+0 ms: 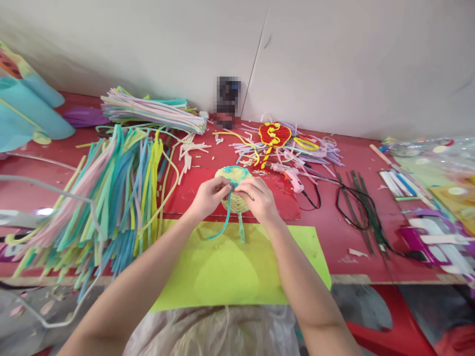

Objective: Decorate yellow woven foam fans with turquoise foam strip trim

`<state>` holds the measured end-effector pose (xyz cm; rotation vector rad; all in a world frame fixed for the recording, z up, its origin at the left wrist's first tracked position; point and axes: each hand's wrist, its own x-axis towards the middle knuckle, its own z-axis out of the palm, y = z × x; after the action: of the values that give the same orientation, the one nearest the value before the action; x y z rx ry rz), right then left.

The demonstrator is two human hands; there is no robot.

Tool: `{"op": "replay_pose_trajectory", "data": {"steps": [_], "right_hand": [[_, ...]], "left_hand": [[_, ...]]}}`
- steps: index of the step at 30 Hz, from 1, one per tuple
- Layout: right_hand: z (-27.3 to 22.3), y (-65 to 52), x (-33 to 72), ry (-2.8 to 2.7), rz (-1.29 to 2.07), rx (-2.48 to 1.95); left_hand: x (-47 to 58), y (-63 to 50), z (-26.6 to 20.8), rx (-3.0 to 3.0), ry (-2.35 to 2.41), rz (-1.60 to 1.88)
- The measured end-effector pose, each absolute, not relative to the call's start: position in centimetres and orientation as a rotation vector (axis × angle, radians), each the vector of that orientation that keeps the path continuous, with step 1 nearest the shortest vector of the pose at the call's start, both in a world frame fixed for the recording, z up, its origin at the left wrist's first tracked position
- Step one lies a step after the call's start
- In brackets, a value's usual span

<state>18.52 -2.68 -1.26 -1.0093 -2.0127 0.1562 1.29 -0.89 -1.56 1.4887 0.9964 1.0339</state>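
Note:
A round, pale yellow fan-shaped piece [236, 205] of coiled pipe cleaners lies in front of me, with teal trim near its top and a pale teal handle [241, 230] pointing toward me. Over its middle, my left hand [210, 198] is closed in a pinch on a teal pipe cleaner [227, 215], whose loose end curves down to the left. My right hand [259, 199] is also pinched, close beside the left fingertips on the piece. The fingers cover the exact spot where they grip, and I cannot make out what the right fingertips hold.
A red board [282, 202] and a yellow-green sheet [297, 257] lie beneath the work. Bundled pipe cleaners [107, 198] spread at left. At right are a pink glue gun [293, 179] with a black cord and a red-and-yellow pipe cleaner piece [274, 136].

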Motion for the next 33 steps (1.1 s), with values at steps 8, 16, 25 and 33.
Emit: {"op": "replay_pose_trajectory", "data": {"steps": [8, 16, 25, 33], "right_hand": [[-1.0, -2.7, 18.4, -1.943, 0.205, -0.965], [-1.3, -2.6, 18.2, -1.856, 0.235, -0.979], [-1.2, -3.0, 18.2, -1.880, 0.072, -0.894], [-1.5, -2.9, 18.7, -1.972, -0.010, -0.959]], "left_hand": [[1.4, -1.2, -1.6, 1.536, 1.030, 1.073], [1.8, -1.7, -1.5, 1.581, 1.020, 1.146], [2.2, -2.1, -1.3, 1.524, 1.014, 1.196], [2.1, -2.3, -1.0, 1.534, 1.026, 1.204]]}}
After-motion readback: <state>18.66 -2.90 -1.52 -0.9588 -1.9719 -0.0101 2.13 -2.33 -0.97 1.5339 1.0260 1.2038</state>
